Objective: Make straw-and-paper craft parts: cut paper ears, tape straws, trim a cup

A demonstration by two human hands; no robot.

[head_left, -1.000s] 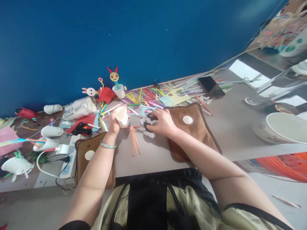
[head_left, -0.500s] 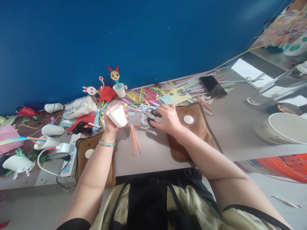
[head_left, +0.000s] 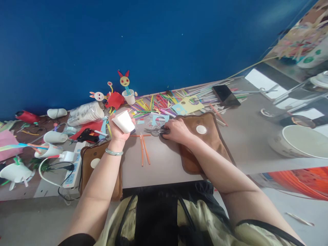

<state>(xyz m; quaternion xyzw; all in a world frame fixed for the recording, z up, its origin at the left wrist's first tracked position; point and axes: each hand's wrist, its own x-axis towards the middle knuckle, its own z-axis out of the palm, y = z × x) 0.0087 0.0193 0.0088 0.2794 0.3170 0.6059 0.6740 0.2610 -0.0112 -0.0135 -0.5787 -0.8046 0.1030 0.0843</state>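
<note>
A white paper cup [head_left: 124, 122] rests tilted in my left hand [head_left: 118, 132], whose fingers curl up round its sides. My right hand [head_left: 178, 130] is closed on the black handles of a pair of scissors [head_left: 153, 130], low over the table. The scissor blades point left, over a clear tape roll that they partly hide. Just in front of the blades lie several orange sticks [head_left: 146, 150], one crosswise and others lengthwise. Beyond my right hand is a pale blue paper scrap [head_left: 160, 119] with a cut-out.
Colourful sticks [head_left: 164, 100] and a yellow cut sheet [head_left: 191, 104] lie along the wall. A phone [head_left: 225, 95] is at the back right, near a large white bowl [head_left: 304, 141]. Brown pouches [head_left: 205, 147] flank the work area. Stacked cups [head_left: 88, 116] and a power strip [head_left: 73, 171] stand left.
My right hand has lowered with the scissors, and their blades now show pointing left. My left hand still holds the cup, which has shifted slightly left.
</note>
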